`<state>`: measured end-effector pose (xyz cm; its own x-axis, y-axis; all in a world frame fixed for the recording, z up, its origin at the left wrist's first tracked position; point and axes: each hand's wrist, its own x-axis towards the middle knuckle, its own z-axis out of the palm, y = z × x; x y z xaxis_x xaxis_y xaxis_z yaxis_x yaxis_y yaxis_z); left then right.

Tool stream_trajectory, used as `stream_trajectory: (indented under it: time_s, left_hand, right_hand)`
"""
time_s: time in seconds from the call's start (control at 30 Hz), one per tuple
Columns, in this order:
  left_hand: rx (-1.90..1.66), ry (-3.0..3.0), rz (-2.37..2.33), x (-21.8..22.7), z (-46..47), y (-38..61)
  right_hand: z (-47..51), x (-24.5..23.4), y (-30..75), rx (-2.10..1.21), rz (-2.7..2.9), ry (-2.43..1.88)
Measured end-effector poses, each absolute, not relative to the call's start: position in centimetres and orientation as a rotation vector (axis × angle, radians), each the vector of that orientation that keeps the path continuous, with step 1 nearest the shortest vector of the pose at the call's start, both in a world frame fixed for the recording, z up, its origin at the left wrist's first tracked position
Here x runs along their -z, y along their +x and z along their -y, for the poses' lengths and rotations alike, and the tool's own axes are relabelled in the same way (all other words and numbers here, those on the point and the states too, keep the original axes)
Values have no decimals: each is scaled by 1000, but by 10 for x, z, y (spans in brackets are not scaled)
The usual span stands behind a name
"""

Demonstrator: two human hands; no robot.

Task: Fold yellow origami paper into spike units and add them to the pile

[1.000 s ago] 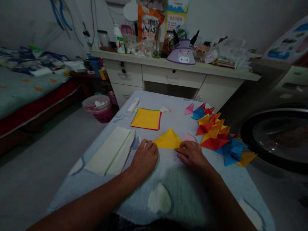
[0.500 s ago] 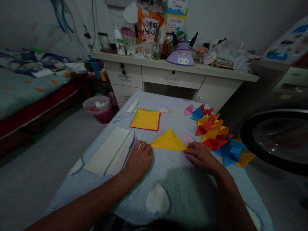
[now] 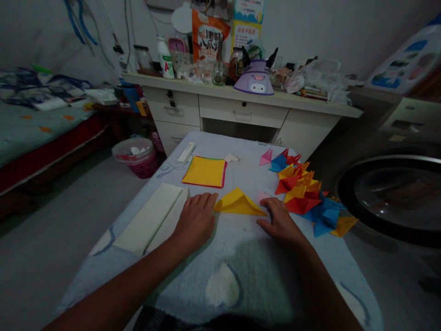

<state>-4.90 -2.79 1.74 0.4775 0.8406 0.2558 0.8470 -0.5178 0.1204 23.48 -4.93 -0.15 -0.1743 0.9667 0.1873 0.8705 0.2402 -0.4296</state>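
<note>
Between my left hand [image 3: 195, 219], its grip unclear at one corner, and my right hand [image 3: 280, 221], thumb and fingers parted by the other, lies yellow paper [image 3: 237, 200], seemingly mid-fold, calling next for pressing flat.

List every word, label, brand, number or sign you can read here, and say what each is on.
"A": white bottle; anything beside it is unclear.
Orange bag: large Chinese characters, too blurred to quote surely.
Poster: Chinese lines, too small.
Detergent bottle, brown jar: labels too blurred.
Folded yellow paper: no text visible.
</note>
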Motion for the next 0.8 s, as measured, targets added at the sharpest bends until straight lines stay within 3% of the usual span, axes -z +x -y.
stream_trajectory:
  time_s: [0.23, 0.6, 0.8]
  left_hand:
    - [500, -2950, 1581, -17, 6, -43]
    - [1768, -3294, 1954, -58, -3, -32]
    - [2259, -3112, 2063, -46, -3, -18]
  right_hand:
    - [47, 2, 226, -420, 1975, -1530]
    - [54, -12, 226, -939, 1049, -1232]
    - [54, -17, 222, -1086, 894, -1179]
